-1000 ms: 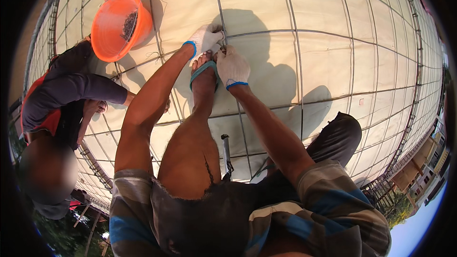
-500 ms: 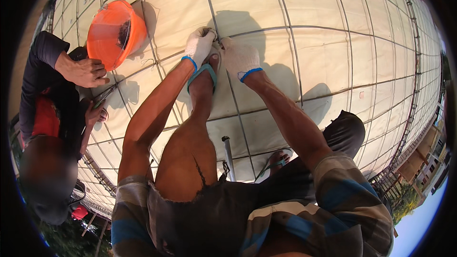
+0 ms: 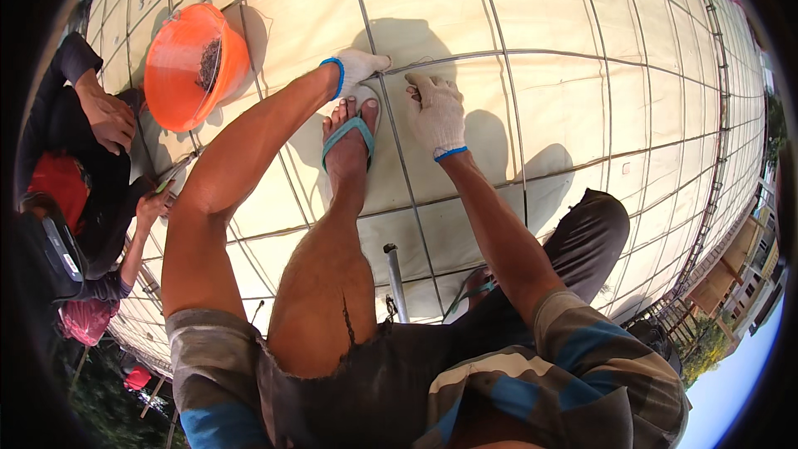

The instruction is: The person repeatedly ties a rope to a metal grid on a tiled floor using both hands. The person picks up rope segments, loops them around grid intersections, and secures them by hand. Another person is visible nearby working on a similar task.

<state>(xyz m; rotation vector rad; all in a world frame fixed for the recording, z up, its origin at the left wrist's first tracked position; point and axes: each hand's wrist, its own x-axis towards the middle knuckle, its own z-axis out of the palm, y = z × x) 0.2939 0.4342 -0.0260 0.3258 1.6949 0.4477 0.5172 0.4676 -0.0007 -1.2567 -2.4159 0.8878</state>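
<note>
My left hand [image 3: 357, 68], in a white knit glove with a blue cuff, reaches to a crossing of the steel bars [image 3: 381, 75]. Its fingers are pinched together there, and a thin wire [image 3: 420, 61] shows just right of the fingertips; the grip itself is partly hidden. My right hand [image 3: 438, 112], gloved alike, hovers a little to the right of that crossing. Its fingers are loosely bent and apart, with nothing visible in them. Just below the crossing is my left foot [image 3: 349, 129] in a green flip-flop.
A grid of bars lies over pale sheeting [image 3: 457, 17]. At the left, an orange bucket [image 3: 174, 75] holds dark bits, beside a crouching co-worker's hand [image 3: 108, 120]. A metal pipe [image 3: 396, 283] stands between my legs; a thicker bar line [image 3: 719, 108] runs at the right.
My right hand has drawn back from the crossing, down and to the right. My left hand has turned to point rightward at the crossing. The co-worker's hand has moved away from the bucket.
</note>
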